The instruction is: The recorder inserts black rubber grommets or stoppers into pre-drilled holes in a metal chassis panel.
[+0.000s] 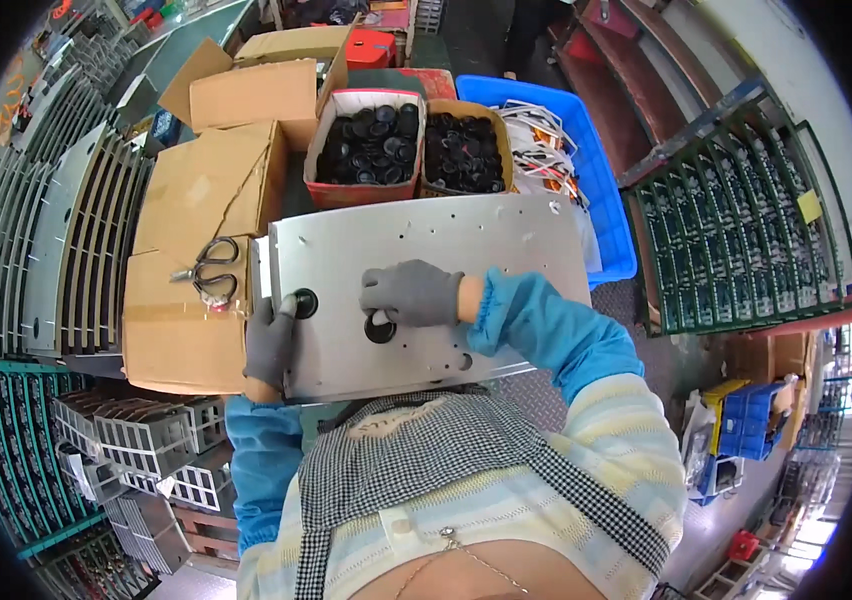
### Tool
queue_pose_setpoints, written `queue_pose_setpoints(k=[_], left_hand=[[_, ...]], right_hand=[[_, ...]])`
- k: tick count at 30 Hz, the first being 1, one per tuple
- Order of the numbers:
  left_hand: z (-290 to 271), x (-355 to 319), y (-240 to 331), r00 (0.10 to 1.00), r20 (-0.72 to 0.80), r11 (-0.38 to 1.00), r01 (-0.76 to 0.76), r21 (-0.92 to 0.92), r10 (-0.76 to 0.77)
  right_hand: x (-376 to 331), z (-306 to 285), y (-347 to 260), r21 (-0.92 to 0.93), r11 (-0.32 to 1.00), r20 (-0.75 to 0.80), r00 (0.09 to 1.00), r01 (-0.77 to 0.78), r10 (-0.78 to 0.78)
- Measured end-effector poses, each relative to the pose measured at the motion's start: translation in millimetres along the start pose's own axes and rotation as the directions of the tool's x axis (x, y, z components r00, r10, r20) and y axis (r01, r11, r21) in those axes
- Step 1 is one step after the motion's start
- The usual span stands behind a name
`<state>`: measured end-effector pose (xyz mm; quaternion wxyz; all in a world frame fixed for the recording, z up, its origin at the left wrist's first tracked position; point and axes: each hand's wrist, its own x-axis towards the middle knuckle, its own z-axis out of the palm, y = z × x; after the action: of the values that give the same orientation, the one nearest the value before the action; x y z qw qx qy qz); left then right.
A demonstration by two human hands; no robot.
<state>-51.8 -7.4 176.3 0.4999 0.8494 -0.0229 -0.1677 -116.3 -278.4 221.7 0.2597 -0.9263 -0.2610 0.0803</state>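
A flat silver sheet-metal panel (466, 240) with several small holes lies in front of me. My left hand (270, 345), in a grey glove, grips the panel's left edge. Its thumb rests on top, beside a black round grommet (304, 303) seated in the panel. Over the middle of the panel, my gloved right hand (412, 293) is closed, its fingertips at a second black grommet (380, 328). That grommet's upper rim is partly covered by the fingers. A bare round hole (464, 362) shows near the front edge.
Behind the panel stand a white-and-red box (318, 186) and a carton (508, 150), both full of black round parts. Scissors (214, 272) lie on cardboard boxes (176, 345) at left. A blue bin (614, 235) stands at right, near a green rack (736, 235). Slotted metal panels (96, 230) line the left.
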Motion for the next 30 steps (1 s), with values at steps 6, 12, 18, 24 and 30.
queue_pose_setpoints(k=[6,12,18,24,30], left_hand=[[-1.4,-5.1,5.8,1.000,-0.028,0.998,-0.010,-0.069,0.008],[8.5,-2.1,8.6,0.999,-0.032,0.987,-0.003,-0.163,-0.003],[3.7,2.9,13.9,0.999,0.009,0.995,0.031,-0.095,-0.031],[-2.5,5.2,12.2,1.000,-0.003,0.995,0.029,-0.098,-0.029],[-9.5,0.3,1.7,0.997,-0.083,0.999,0.000,-0.041,-0.003]], right_hand=[[50.6,-58.9,54.3,0.031,0.998,-0.309,0.950,0.046,-0.034],[96.7,-96.8,193.8,-0.042,0.848,-0.391,0.790,-0.528,0.473],[61.8,-71.4,286.8,-0.020,0.459,-0.431,0.422,-0.888,0.797],[48.5,-55.1,287.6,-0.050,0.370,-0.351,0.363,-0.928,0.863],[61.2,-27.4,298.3,-0.091,0.361,-0.282,0.371,-0.928,0.885]])
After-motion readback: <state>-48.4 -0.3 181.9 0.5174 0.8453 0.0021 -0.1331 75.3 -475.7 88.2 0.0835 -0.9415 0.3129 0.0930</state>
